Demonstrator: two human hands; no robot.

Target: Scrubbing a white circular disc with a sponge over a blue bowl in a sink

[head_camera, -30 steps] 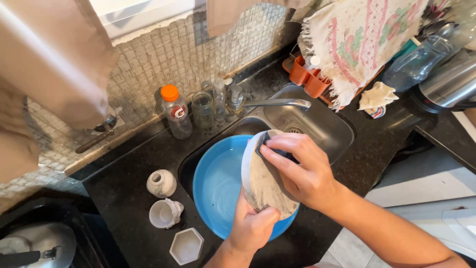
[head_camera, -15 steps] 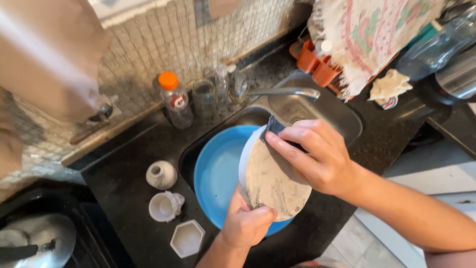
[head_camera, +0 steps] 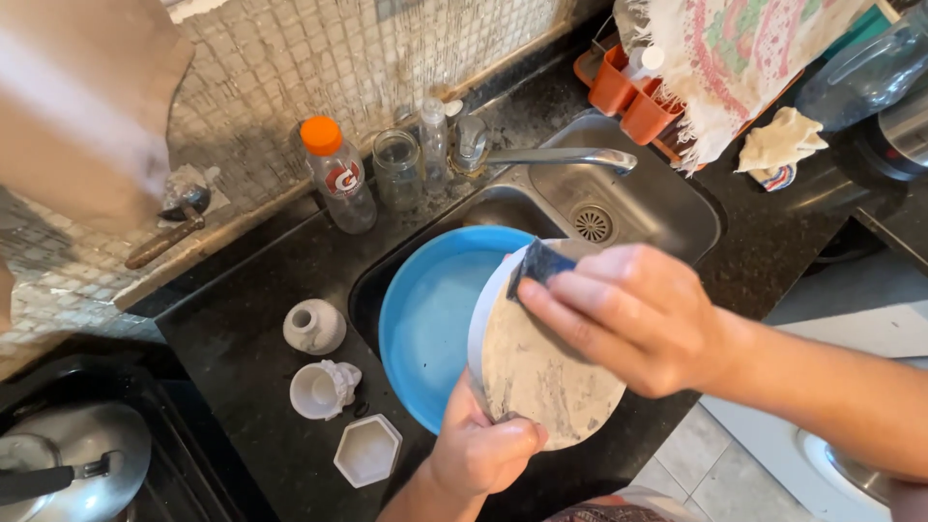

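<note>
The left hand gripped a round plate from below while the right hand pressed what looked like a dark sponge onto it, above a blue basin.

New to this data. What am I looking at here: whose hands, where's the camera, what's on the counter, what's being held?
There is no robot: a person works with two bare hands, filmed by one camera worn on the head and looking down over a kitchen sink. The left hand grips the lower edge of a round, marbled grey-white plate, held tilted over a blue basin that sits in the sink. The right hand presses a dark blue sponge against the plate's upper rim. On the black counter to the left stand three small white pieces: a little vase, a cup-like mould and a hexagonal dish. Behind them, by the tiled wall, are an orange-capped bottle and a glass jar. The tap reaches over the sink; no water shows running.
</note>
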